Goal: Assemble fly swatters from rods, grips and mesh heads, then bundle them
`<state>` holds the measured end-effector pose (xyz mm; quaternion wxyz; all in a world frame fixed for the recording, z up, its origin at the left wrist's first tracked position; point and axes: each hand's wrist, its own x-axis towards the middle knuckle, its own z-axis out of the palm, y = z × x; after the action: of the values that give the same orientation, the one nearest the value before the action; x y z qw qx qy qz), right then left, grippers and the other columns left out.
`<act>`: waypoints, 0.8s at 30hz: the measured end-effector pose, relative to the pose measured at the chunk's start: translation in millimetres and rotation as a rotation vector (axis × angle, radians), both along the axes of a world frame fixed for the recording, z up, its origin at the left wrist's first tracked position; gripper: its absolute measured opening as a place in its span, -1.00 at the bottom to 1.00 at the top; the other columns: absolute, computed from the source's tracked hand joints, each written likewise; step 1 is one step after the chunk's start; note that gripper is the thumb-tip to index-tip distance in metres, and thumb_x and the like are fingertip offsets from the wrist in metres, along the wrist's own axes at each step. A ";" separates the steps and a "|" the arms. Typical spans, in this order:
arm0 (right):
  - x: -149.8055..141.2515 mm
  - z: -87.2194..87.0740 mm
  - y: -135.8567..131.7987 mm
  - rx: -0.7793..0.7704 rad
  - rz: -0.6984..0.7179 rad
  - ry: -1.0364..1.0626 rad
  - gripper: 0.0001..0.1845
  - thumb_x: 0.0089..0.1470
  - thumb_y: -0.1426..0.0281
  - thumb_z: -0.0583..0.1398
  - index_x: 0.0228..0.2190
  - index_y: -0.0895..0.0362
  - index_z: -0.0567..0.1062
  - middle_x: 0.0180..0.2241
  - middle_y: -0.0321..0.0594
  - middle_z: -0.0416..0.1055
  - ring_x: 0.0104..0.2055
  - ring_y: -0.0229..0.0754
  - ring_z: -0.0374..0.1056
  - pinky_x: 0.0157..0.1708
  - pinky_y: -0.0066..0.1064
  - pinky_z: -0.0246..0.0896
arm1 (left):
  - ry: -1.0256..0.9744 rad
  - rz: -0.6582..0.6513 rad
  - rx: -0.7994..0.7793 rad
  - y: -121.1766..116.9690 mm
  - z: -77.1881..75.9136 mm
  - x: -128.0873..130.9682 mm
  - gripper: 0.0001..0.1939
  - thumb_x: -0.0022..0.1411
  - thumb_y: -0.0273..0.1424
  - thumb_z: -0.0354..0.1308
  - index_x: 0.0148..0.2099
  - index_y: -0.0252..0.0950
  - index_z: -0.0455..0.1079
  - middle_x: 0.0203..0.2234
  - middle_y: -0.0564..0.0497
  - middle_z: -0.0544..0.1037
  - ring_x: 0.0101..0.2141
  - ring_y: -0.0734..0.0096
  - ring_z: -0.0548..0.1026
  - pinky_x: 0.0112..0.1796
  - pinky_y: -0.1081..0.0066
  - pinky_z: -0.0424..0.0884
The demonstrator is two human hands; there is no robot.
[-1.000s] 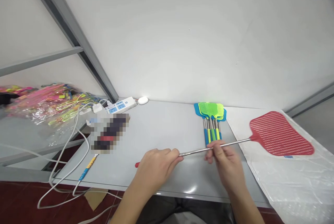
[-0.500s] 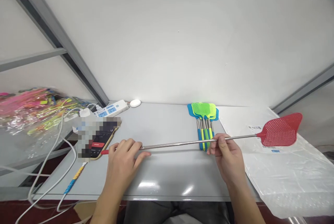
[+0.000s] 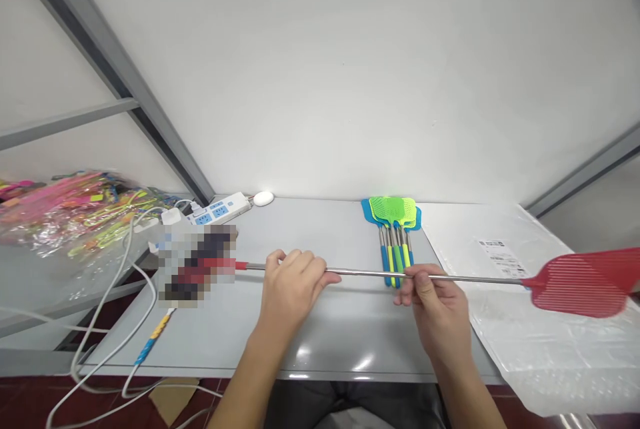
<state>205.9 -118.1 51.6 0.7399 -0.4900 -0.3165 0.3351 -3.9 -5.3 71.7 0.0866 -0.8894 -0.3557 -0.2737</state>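
I hold a red fly swatter (image 3: 583, 282) by its long extended metal rod, level above the grey table (image 3: 310, 342). My left hand (image 3: 290, 289) is closed round the rod toward its red handle end. My right hand (image 3: 433, 299) pinches the rod farther right, just in front of a small pile of green and blue fly swatters (image 3: 395, 229) lying on the table. The red head reaches out past the table's right side, over clear plastic bags (image 3: 540, 342).
A blurred-out phone (image 3: 197, 265) lies at the table's left, beside a white power strip (image 3: 217, 209) and trailing white cables (image 3: 115, 322). A bag of colourful swatters (image 3: 65, 209) rests on a shelf at far left. A white wall stands close behind.
The rod has grown longer between my hands. My left hand went left along it, then back right; the red head has swung out right and lower.
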 end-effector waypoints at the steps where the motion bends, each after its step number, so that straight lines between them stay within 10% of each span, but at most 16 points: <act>1: 7.0 2.6 -3.4 0.008 -0.042 0.006 -0.83 0.16 0.25 0.23 -0.31 0.09 0.54 -0.56 -0.32 0.34 -0.52 -0.27 0.28 -0.46 -0.35 0.31 | 0.004 0.006 0.025 6.3 -2.1 -6.3 -0.50 0.42 -0.10 -0.15 -0.45 -0.25 0.33 -0.56 0.05 0.42 -0.46 0.37 0.33 -0.18 0.25 0.07; 11: 65.4 16.5 -24.3 0.012 -0.270 0.140 -0.80 0.10 0.24 0.29 -0.37 0.13 0.52 -0.55 -0.36 0.22 -0.55 -0.36 0.13 -0.52 -0.45 0.27 | -0.039 0.075 0.115 41.2 -23.0 -47.9 -0.48 0.45 -0.15 -0.27 -0.46 -0.24 0.28 -0.60 0.05 0.39 -0.51 0.34 0.31 -0.20 0.22 0.09; 17: 60.6 8.1 -3.2 0.066 -0.249 0.206 -0.81 0.09 0.23 0.30 -0.30 0.07 0.52 -0.54 -0.39 0.23 -0.54 -0.37 0.14 -0.50 -0.47 0.27 | -0.097 0.175 -0.013 18.5 -2.3 -0.4 -0.61 0.43 -0.32 -0.14 -0.46 -0.25 0.28 -0.57 0.04 0.45 -0.45 0.35 0.33 -0.15 0.22 0.07; 24: 5.8 -10.4 11.8 -0.056 0.094 0.151 -0.71 0.20 0.16 0.18 -0.37 0.10 0.53 -0.56 -0.33 0.27 -0.52 -0.31 0.23 -0.46 -0.39 0.27 | -0.035 -0.041 -0.156 -19.2 1.3 53.7 -0.68 0.43 -0.31 -0.09 -0.37 -0.25 0.34 -0.48 0.01 0.48 -0.39 0.34 0.36 -0.16 0.22 0.10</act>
<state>211.7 -106.3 41.2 0.7312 -0.4683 -0.2729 0.4143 49.8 -24.5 73.0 0.0053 -0.8957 -0.3590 -0.2623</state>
